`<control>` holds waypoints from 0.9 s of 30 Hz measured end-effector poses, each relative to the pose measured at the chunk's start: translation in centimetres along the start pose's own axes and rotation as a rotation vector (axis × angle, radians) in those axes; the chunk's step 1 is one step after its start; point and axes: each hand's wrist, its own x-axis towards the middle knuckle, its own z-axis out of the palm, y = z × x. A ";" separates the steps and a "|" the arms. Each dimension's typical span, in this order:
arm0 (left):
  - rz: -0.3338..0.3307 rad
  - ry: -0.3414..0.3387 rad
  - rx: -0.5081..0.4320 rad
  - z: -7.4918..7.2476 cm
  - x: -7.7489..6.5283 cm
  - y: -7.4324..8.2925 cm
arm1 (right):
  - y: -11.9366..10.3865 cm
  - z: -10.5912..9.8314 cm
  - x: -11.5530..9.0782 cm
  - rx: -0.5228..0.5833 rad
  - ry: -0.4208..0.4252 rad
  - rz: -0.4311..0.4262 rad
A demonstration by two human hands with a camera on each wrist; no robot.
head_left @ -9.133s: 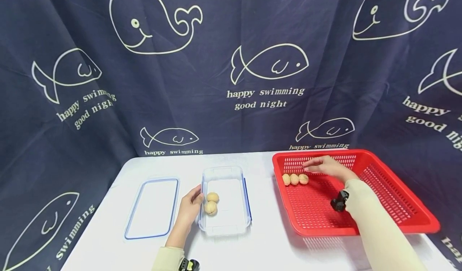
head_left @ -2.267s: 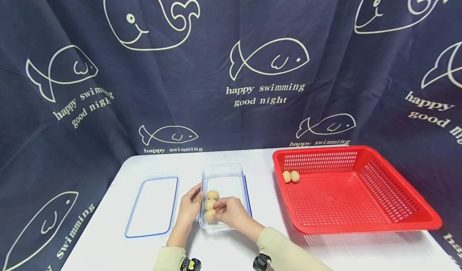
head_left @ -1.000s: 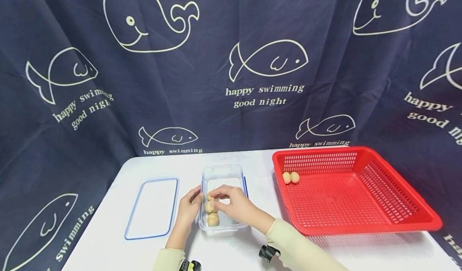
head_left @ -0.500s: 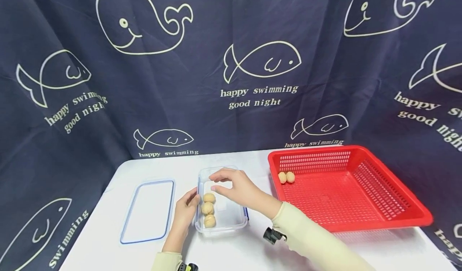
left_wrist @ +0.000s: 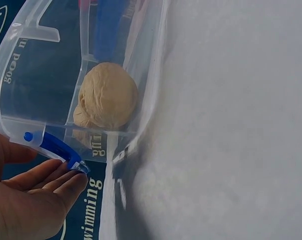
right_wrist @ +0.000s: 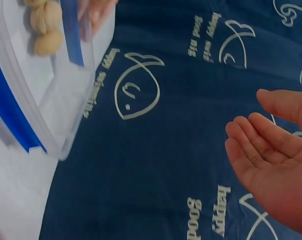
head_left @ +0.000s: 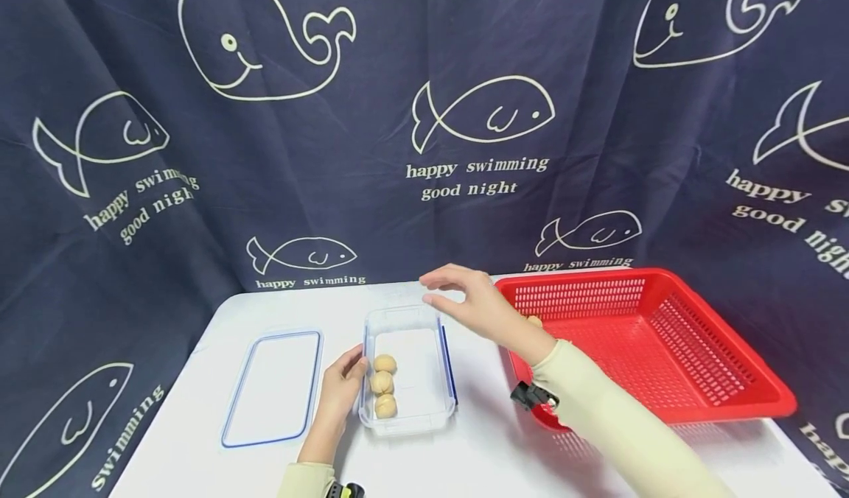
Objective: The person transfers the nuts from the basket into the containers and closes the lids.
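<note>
My left hand (head_left: 340,387) rests against the outer left wall of a clear plastic food container (head_left: 406,424). In the left wrist view its fairly straight fingers touch the container's blue latch (left_wrist: 60,148). Three walnuts stand in a row along the container's inner left side: a far walnut (head_left: 385,364), a middle walnut (head_left: 382,383) and a near walnut (head_left: 385,407). Above and beyond the container's right rear corner, my right hand (head_left: 487,306) hovers with thumb and fingers apart, holding nothing. Its forearm crosses in front of a red plastic basket (head_left: 729,336).
Inside the basket's left end, walnuts (head_left: 533,321) are partly hidden by my right hand. A clear lid with a blue seal (head_left: 265,440) lies flat on the white table (head_left: 192,417), left of the container. A dark printed curtain (head_left: 477,218) hangs behind.
A third walnut joined the two in the container, and the basket's row shrank from three to two. My right hand then let go and rose away toward the basket. My left hand stayed.
</note>
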 end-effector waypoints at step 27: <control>0.009 -0.003 -0.012 0.0 -0.2 0.1 | 8.2 -8.5 -2.5 0.029 0.138 0.346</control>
